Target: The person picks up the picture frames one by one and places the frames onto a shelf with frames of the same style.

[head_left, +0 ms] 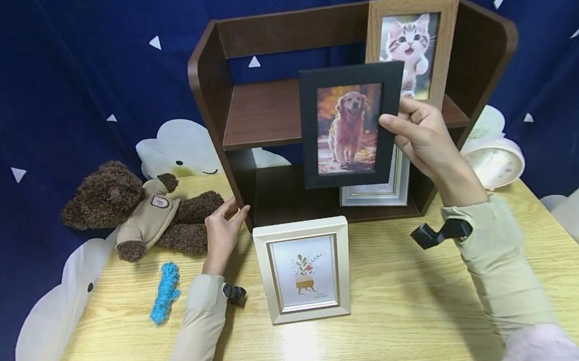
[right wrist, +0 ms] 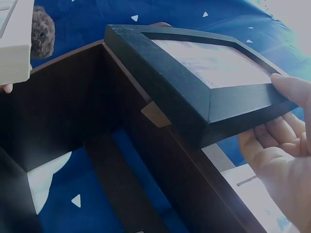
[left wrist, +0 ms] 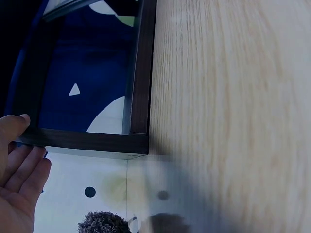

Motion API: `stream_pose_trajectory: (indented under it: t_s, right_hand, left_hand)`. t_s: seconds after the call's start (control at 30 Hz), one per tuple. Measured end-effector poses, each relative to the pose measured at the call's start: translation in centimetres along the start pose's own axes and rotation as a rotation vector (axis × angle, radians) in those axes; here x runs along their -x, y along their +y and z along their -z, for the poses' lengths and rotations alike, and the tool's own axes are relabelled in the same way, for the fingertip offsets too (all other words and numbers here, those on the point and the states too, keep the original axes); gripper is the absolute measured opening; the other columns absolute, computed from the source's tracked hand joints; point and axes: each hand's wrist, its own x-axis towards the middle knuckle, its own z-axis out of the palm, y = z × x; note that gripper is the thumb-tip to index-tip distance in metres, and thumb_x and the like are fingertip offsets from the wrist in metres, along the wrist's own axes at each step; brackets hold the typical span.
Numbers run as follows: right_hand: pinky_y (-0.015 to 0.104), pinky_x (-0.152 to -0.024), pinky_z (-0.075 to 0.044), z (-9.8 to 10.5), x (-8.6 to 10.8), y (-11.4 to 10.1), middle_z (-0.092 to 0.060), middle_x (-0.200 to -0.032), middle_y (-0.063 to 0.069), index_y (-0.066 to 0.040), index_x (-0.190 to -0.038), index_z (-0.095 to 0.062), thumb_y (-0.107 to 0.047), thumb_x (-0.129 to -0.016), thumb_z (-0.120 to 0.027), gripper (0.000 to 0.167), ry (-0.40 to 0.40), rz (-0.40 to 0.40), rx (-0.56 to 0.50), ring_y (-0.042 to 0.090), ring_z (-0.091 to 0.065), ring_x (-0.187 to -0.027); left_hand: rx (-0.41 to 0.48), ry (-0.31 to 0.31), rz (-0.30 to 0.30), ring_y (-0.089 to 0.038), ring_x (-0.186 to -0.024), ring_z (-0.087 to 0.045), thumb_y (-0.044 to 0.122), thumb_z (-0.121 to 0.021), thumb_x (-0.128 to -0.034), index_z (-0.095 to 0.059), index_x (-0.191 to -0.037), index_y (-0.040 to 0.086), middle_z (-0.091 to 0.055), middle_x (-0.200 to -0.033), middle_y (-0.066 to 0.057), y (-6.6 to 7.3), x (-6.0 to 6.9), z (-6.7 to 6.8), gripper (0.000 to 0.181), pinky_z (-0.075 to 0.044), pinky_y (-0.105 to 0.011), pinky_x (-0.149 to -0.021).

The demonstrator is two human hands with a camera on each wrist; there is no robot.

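My right hand (head_left: 428,141) holds a black picture frame (head_left: 349,128) with a dog photo by its right edge, thumb on the front and fingers behind. The frame is raised upright in front of the dark brown two-tier shelf (head_left: 262,113); the right wrist view shows its thick black border. My left hand (head_left: 221,233) grips the front edge of the shelf's left side panel low down, with the thumb and fingers on opposite sides in the left wrist view. A wooden frame (head_left: 454,19) with a kitten photo stands on the upper tier, partly hidden by the black frame and right hand.
A cream frame (head_left: 304,269) with a plant picture stands on the table before the shelf. Another white frame (head_left: 375,196) is in the lower tier, mostly covered. A brown teddy bear (head_left: 151,214) and blue cord (head_left: 165,293) lie left; a round white clock (head_left: 495,162) stands right.
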Motion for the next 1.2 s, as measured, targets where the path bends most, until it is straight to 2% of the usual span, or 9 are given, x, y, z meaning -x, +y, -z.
stream_pose_trajectory:
  t_s: [0.1, 0.23, 0.33, 0.37, 0.57, 0.8, 0.97, 1.07, 1.2]
  right_hand:
    - [0.010, -0.053, -0.042, -0.3, -0.4, 0.1, -0.062, -0.070, 0.000, 0.000, -0.098, -0.066, 0.012, -0.087, -0.052, 0.021, -0.015, 0.000, -0.026, 0.002, -0.052, -0.055]
    - [0.022, -0.078, -0.055, -0.6, -0.8, 0.1, -0.070, -0.097, 0.010, 0.002, -0.113, -0.063, 0.010, -0.089, -0.053, 0.027, -0.027, -0.008, -0.023, 0.013, -0.067, -0.085]
    - [0.024, -0.079, -0.055, -0.9, -1.1, 0.1, -0.070, -0.099, 0.011, 0.002, -0.115, -0.062, 0.009, -0.089, -0.052, 0.028, -0.030, -0.015, -0.004, 0.014, -0.067, -0.086]
    - [0.028, -0.084, -0.055, -1.0, -1.2, 0.0, -0.070, -0.103, 0.011, 0.002, -0.116, -0.061, 0.009, -0.089, -0.052, 0.030, -0.038, -0.016, -0.002, 0.016, -0.067, -0.092]
    - [0.023, -0.078, -0.055, -1.6, -1.7, -0.2, -0.071, -0.096, 0.009, 0.001, -0.112, -0.063, 0.008, -0.088, -0.054, 0.027, -0.039, -0.015, 0.006, 0.014, -0.067, -0.087]
    - [0.027, -0.082, -0.055, -2.2, -2.3, -0.2, -0.069, -0.103, 0.010, 0.000, -0.114, -0.063, 0.008, -0.088, -0.053, 0.029, -0.054, -0.031, -0.019, 0.016, -0.067, -0.090]
    - [0.022, -0.077, -0.054, -2.8, -2.5, -0.2, -0.069, -0.095, 0.008, 0.000, -0.107, -0.064, 0.008, -0.087, -0.054, 0.024, -0.051, -0.029, -0.023, 0.013, -0.066, -0.085]
    - [0.022, -0.077, -0.055, -3.1, -2.7, -0.3, -0.070, -0.097, 0.008, -0.001, -0.110, -0.064, 0.009, -0.087, -0.053, 0.027, -0.060, -0.025, -0.016, 0.013, -0.066, -0.086]
    - [0.019, -0.069, -0.054, -3.3, -3.0, -0.4, -0.070, -0.090, 0.008, 0.000, -0.109, -0.064, 0.007, -0.087, -0.055, 0.025, -0.061, -0.026, -0.034, 0.012, -0.066, -0.079]
  left_hand:
    - [-0.002, -0.002, 0.003, -0.031, -0.091, -0.069, 0.008, -0.072, -0.0840, -0.068, -0.111, -0.003, -0.070, -0.100, -0.020, 0.1, 0.0, 0.0, 0.030, -0.055, -0.043, -0.081]
    - [-0.002, -0.006, 0.005, -0.031, -0.092, -0.069, 0.009, -0.072, -0.0845, -0.068, -0.112, -0.002, -0.070, -0.100, -0.019, 0.2, 0.0, 0.0, 0.030, -0.055, -0.042, -0.082]
    - [0.000, -0.008, 0.005, -0.031, -0.092, -0.069, 0.008, -0.072, -0.0840, -0.068, -0.112, -0.003, -0.070, -0.100, -0.020, 0.2, 0.0, 0.0, 0.030, -0.055, -0.042, -0.082]
    - [-0.002, -0.007, 0.006, -0.031, -0.092, -0.069, 0.009, -0.072, -0.0840, -0.068, -0.111, -0.003, -0.070, -0.100, -0.020, 0.3, 0.0, 0.0, 0.030, -0.055, -0.042, -0.082]
    - [-0.008, 0.000, 0.005, -0.031, -0.091, -0.069, 0.008, -0.072, -0.0840, -0.069, -0.110, -0.003, -0.071, -0.098, -0.020, 0.2, 0.0, 0.0, 0.028, -0.055, -0.042, -0.081]
    - [-0.010, 0.007, -0.002, -0.032, -0.090, -0.069, 0.008, -0.072, -0.0838, -0.069, -0.109, -0.003, -0.070, -0.098, -0.020, 0.1, 0.0, -0.1, 0.027, -0.055, -0.043, -0.081]
    - [-0.009, 0.003, 0.000, -0.032, -0.091, -0.069, 0.008, -0.073, -0.0833, -0.069, -0.110, -0.003, -0.070, -0.099, -0.020, 0.1, 0.0, -0.1, 0.029, -0.055, -0.043, -0.081]
    - [-0.012, 0.005, -0.004, -0.032, -0.091, -0.069, 0.008, -0.073, -0.0834, -0.069, -0.110, -0.003, -0.070, -0.099, -0.020, 0.1, 0.0, -0.1, 0.029, -0.055, -0.044, -0.081]
    - [-0.019, 0.006, -0.012, -0.032, -0.090, -0.069, 0.009, -0.073, -0.0838, -0.069, -0.109, -0.003, -0.071, -0.098, -0.020, 0.1, 0.0, -0.1, 0.028, -0.055, -0.043, -0.080]
